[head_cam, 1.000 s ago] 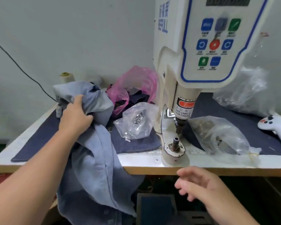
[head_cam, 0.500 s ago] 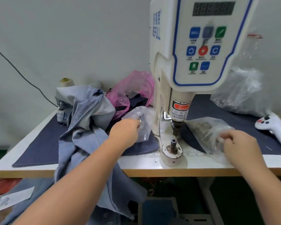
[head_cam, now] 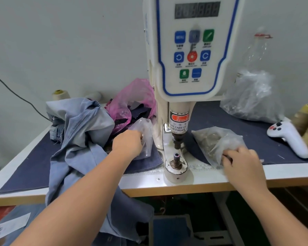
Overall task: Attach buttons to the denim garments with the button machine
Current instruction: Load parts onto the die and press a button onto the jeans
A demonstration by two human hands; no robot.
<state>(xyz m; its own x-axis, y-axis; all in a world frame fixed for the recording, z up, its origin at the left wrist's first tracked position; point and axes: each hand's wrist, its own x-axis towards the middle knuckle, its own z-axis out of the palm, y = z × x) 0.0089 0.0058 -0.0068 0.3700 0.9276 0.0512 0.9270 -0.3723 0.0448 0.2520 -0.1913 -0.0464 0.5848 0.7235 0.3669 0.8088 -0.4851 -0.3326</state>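
The white button machine (head_cam: 187, 71) stands at the table's middle, its round lower die (head_cam: 176, 160) near the front edge. A light blue denim garment (head_cam: 78, 132) lies heaped at the left and hangs over the table edge. My left hand (head_cam: 128, 144) reaches into a clear plastic bag (head_cam: 144, 132) left of the machine, fingers curled inside it. My right hand (head_cam: 240, 162) is curled into a second clear bag of metal button parts (head_cam: 213, 141) to the right of the die. What the fingers hold inside either bag is hidden.
A pink plastic bag (head_cam: 132, 102) with dark cloth sits behind the garment. A large clear bag (head_cam: 252, 100), a white controller (head_cam: 290, 137) and thread cones (head_cam: 306, 118) are at the right. Dark denim sheets (head_cam: 25, 167) cover the white table (head_cam: 247, 176).
My left hand let go of the garment and moved right into the left bag. My right hand rose from below the table edge into the right bag. Both have settled deeper since half a second ago.
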